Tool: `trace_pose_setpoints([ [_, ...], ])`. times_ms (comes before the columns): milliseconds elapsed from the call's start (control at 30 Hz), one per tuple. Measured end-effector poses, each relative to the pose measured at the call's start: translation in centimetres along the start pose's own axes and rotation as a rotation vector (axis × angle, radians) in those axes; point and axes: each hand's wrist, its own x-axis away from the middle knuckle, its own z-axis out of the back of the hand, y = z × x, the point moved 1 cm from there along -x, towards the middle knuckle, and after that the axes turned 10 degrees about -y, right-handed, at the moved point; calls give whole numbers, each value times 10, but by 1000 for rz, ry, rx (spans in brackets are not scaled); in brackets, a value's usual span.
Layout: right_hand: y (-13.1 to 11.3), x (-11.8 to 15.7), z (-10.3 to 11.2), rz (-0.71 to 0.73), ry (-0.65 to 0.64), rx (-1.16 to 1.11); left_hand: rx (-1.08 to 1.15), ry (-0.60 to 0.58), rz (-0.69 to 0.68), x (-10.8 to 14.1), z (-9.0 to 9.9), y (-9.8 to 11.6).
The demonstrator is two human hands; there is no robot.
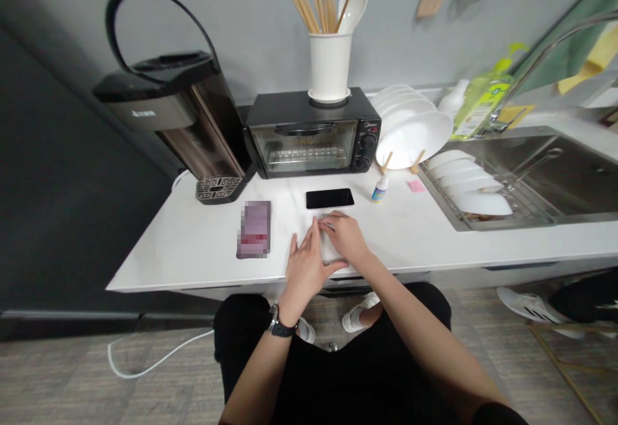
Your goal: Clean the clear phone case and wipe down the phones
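While both hands work on a pale folded sheet (pixel 331 248) near the front edge of the white counter (pixel 410 235), the left hand (pixel 306 269) lies open, its fingers spread and pressed against the sheet's left side, and the right hand (pixel 344 237) curves over the top, closed on the upper edge. Whether the sheet is paper or cloth cannot be told. The split of roles looks sound: one flat hand steadies the sheet against sliding, while the other keeps a close hold on the edge, and even pressure would keep the layers aligned.

Counted around the hands: one black smartphone (pixel 329 198) at 12 o'clock, one pixelated pink rectangular item (pixel 253 229) at 10 o'clock, one small white-and-blue bottle (pixel 380 188) and one pink sticky note (pixel 415 185) at 2 o'clock. Farther off are one toaster oven (pixel 311 132) at 12 o'clock, one white utensil cup (pixel 329 67) on top of it, and one steel sink (pixel 524 180) at 3 o'clock, holding a rack of roughly five white dishes (pixel 463 177)
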Motion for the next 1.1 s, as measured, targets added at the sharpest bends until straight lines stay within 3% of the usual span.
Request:
trace_pose_setpoints([
  [167,1,49,3,123,-159,-127,-14,-7,-13,0,-1,-2],
  [267,11,65,13,101,-141,-117,-44,-10,-16,0,-1,-3],
  [367,24,58,24,2,-52,-33,-54,14,-20,-1,-1,-3],
  [500,32,23,33,-139,58,61,-33,15,-18,-3,0,-1],
  [667,15,-8,18,-127,60,91,9,-34,15,-2,5,3],
  [867,5,15,2,20,-46,38,55,9,-12,1,2,2],
  [1000,9,42,6,114,-158,-55,31,8,-4,1,1,0],
  [1100,15,54,17,90,-149,-47,-22,30,-9,-1,-2,-4],
])
